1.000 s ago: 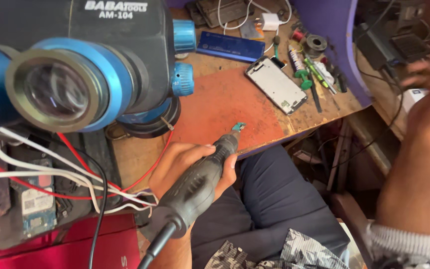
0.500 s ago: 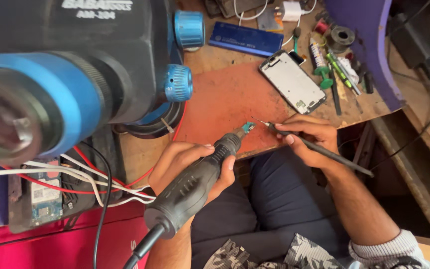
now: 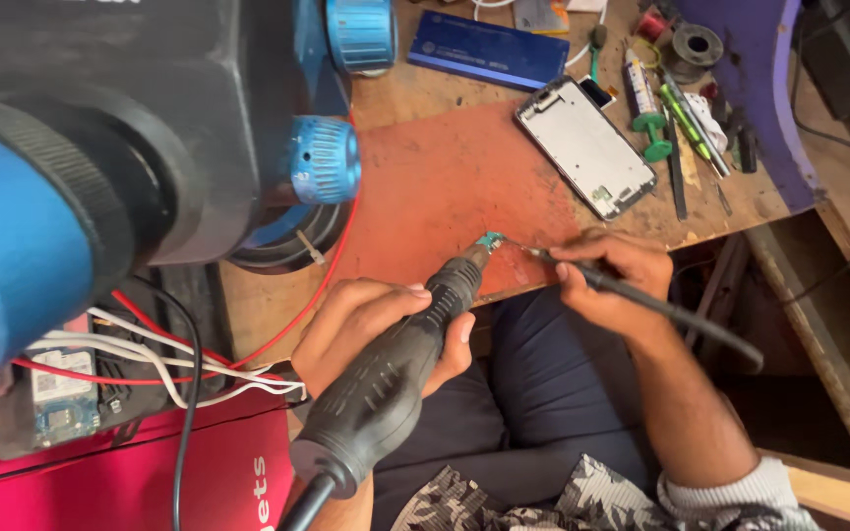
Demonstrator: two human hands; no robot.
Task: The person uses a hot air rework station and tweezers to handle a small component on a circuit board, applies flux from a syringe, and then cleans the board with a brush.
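At the worktop's [image 3: 415, 93] near edge, tiny part [image 3: 491, 239] pinned between grinder [image 3: 386, 379] tip and probe [image 3: 641, 300], left fingers [image 3: 371, 313] wrapping grinder, right fingers [image 3: 597, 265] pinching probe, both shafts slanting inward.

Left hand [image 3: 371, 320] gripping rotary tool [image 3: 395, 374], right hand [image 3: 607, 280] holding probe [image 3: 661, 310], perhaps tweezers

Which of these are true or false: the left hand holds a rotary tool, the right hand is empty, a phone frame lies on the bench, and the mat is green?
1. The left hand holds a black rotary tool. True.
2. The right hand is empty. False: it holds a thin black probe.
3. A phone frame lies on the bench. True.
4. The work mat is green. False: it is reddish-brown.
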